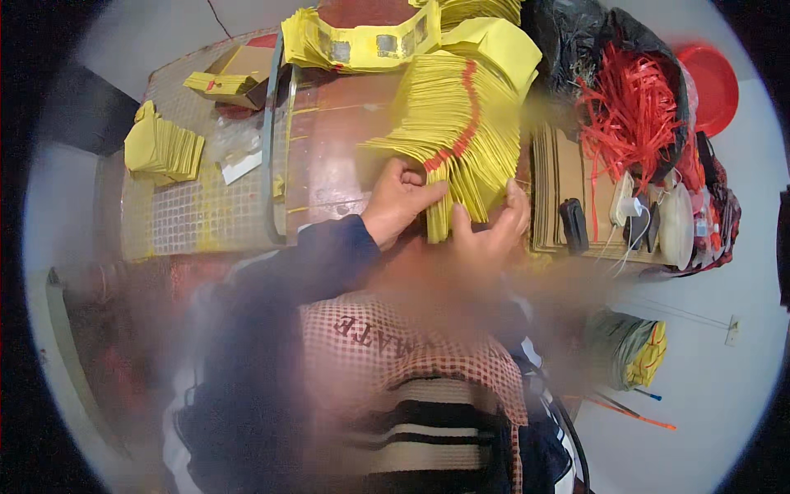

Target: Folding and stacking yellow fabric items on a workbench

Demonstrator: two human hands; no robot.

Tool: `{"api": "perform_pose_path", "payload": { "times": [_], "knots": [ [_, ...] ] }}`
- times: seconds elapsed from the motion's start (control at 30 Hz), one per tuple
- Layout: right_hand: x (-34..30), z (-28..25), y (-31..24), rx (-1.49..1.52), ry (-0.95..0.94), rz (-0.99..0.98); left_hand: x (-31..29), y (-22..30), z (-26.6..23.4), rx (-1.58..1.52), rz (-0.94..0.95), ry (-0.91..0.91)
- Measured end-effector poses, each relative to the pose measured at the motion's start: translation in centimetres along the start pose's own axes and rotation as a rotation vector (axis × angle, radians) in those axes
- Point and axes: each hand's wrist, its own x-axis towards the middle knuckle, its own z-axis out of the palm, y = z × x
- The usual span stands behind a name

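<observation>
A long fanned stack of yellow folded papers lies on the reddish-brown table, with a wavy red band running across its edges. My left hand is closed at the near left end of the stack, fingers curled and thumb against the papers beside the red band. At the near right end, my right hand has its thumb and fingers on either side of the papers, gripping them. The sheets between the hands stand spread in thin leaves. Part of my right wrist is blurred.
More yellow papers lie at the back. On the left are a yellow paper bundle, an open cardboard box and a metal bar. To the right are red plastic strips, cardboard sheets, a black phone-like object and a white charger.
</observation>
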Motion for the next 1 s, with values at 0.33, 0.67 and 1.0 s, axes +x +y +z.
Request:
{"api": "perform_pose_path", "payload": {
  "times": [0.33,0.67,1.0],
  "knots": [
    [-0.4,0.5,-0.4,0.083,0.031,0.012,0.7,-1.5,-0.1,0.127,0.044,0.052],
    [0.0,0.6,0.5,-0.118,0.038,-0.047,0.7,-2.3,-1.3,0.259,0.212,0.0],
    [0.0,0.7,-0.8,-0.224,0.028,-0.125,0.1,-2.3,-2.0,0.119,0.173,-0.039]
  ]
}}
